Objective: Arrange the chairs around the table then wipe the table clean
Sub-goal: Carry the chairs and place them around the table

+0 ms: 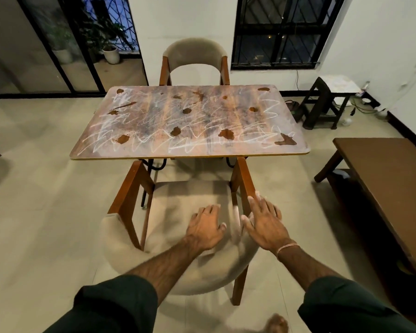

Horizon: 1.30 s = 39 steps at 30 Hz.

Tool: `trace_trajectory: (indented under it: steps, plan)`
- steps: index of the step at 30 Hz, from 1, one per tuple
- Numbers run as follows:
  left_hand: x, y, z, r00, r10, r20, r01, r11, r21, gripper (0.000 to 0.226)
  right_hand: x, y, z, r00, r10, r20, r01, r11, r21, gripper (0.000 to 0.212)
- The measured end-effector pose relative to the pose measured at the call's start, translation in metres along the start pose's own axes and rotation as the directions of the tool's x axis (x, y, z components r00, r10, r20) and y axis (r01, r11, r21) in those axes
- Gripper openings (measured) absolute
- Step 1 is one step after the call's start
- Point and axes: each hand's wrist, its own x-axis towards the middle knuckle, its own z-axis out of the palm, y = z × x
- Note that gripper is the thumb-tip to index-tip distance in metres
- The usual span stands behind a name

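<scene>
- Chair-arranging is the step in hand, by my reading. Wiping has not begun, since the table (190,156) carries brown stains (225,133) and white scribbles (139,140) all across its top.
- Near chair (190,195) stands at the table's near long edge. Its wooden frame reaches that edge, its seat is mostly out from under the top, and its padded back faces the person.
- Far chair (195,51) stands at the table's opposite long edge, drawn in close, between the table and the wall.
- Left hand (205,224) lies palm down over the near chair's back, fingers loosely spread and gripping nothing. Whether it presses the padding I cannot tell.
- Right hand (265,224) is just beside it on the table's right-hand side, fingers spread wide and fingertips blurred. Contact with the chair is unclear.
- Next move, as I judge it, is a straight, even push toward the table so the seat slides squarely under the near edge.
- Wiping would follow and calls for a cloth; none shows on or near the table.
- Bench (382,164) stands to the table's right, well apart, and should not hinder the push.
</scene>
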Motion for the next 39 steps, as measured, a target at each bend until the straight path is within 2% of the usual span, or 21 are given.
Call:
trace_trajectory:
  steps: [4, 8, 10, 11, 13, 19, 29, 39]
  plan:
    - [0.072, 0.073, -0.008, 0.992, 0.085, -0.096, -0.081, 0.996, 0.045, 0.073, 0.038, 0.09, -0.042, 0.99, 0.059, -0.13, -0.061, 0.998, -0.014, 0.069]
    - [0.117, 0.117, -0.025, 0.978, 0.105, -0.178, -0.091, 0.992, 0.085, 0.074, 0.064, 0.14, -0.078, 0.979, 0.072, -0.189, -0.077, 0.997, -0.022, 0.069]
    - [0.149, 0.166, -0.026, 0.967, 0.142, -0.214, -0.122, 0.987, 0.103, 0.075, 0.075, 0.188, -0.104, 0.975, 0.082, -0.206, -0.086, 0.996, -0.014, 0.07]
    - [0.152, 0.164, -0.032, 0.964, 0.14, -0.227, -0.118, 0.987, 0.11, 0.075, 0.08, 0.185, -0.108, 0.975, 0.074, -0.211, -0.08, 0.997, -0.022, 0.07]
    - [0.184, 0.209, -0.031, 0.956, 0.165, -0.243, -0.134, 0.981, 0.138, 0.076, 0.09, 0.231, -0.13, 0.972, 0.084, -0.218, -0.089, 0.996, -0.012, 0.072]
    - [0.251, 0.279, -0.038, 0.952, 0.196, -0.234, -0.155, 0.971, 0.18, 0.075, 0.122, 0.3, -0.168, 0.961, 0.091, -0.261, -0.083, 0.996, 0.042, 0.073]
    - [0.387, 0.353, -0.034, 0.939, 0.222, -0.262, -0.172, 0.964, 0.201, 0.076, 0.21, 0.391, -0.201, 0.949, 0.117, -0.293, -0.108, 0.993, 0.047, 0.072]
    - [0.593, 0.386, -0.054, 0.962, 0.186, -0.2, -0.153, 0.974, 0.17, 0.074, 0.386, 0.484, -0.241, 0.96, 0.109, -0.259, -0.12, 0.993, -0.025, 0.072]
